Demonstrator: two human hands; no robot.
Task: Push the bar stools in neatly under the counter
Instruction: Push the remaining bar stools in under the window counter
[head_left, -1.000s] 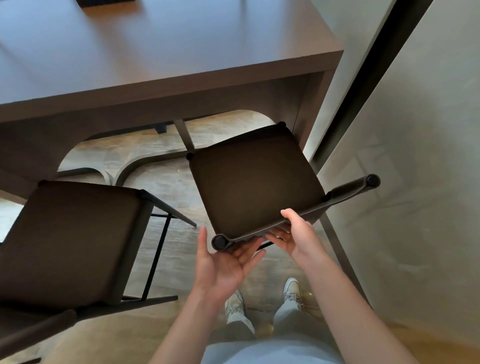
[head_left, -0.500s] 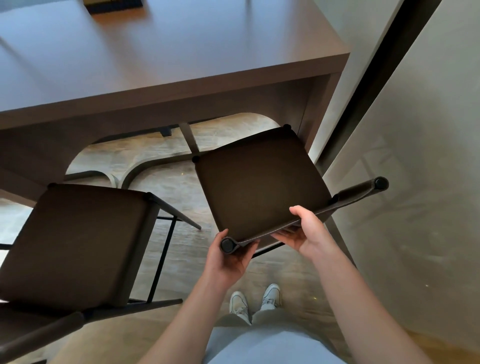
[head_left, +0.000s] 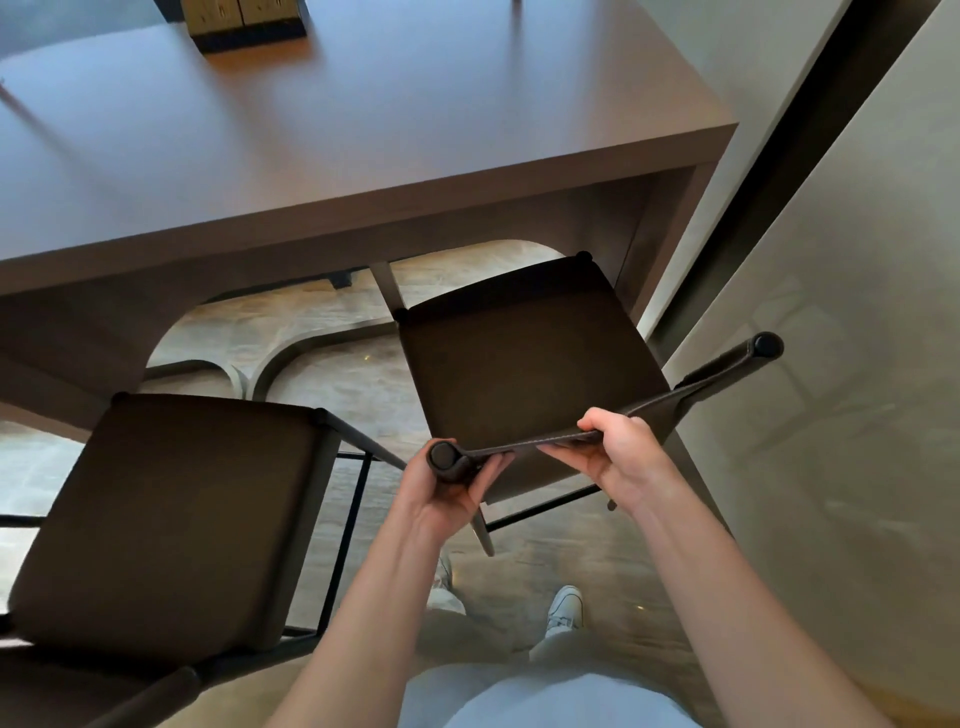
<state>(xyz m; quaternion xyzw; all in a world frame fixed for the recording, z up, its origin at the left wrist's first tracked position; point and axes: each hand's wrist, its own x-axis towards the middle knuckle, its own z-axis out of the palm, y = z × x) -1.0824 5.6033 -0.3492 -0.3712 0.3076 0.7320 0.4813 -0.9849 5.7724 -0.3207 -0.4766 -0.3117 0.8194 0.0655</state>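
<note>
Gripping stool backrest (head_left: 613, 426), both hands; seat front edge under counter (head_left: 363, 171).

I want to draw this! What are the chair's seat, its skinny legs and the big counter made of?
The stool seat looks like dark brown leather or a lookalike: matte, with stitching along the backrest. The thin black rungs look like painted metal. The counter seems matte brown laminate or painted wood; its smooth, grainless top leaves that open.

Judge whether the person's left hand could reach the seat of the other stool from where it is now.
Probably yes. The left hand grips the right stool's backrest, and the left stool's seat sits just beside that arm with nothing between them.
</note>
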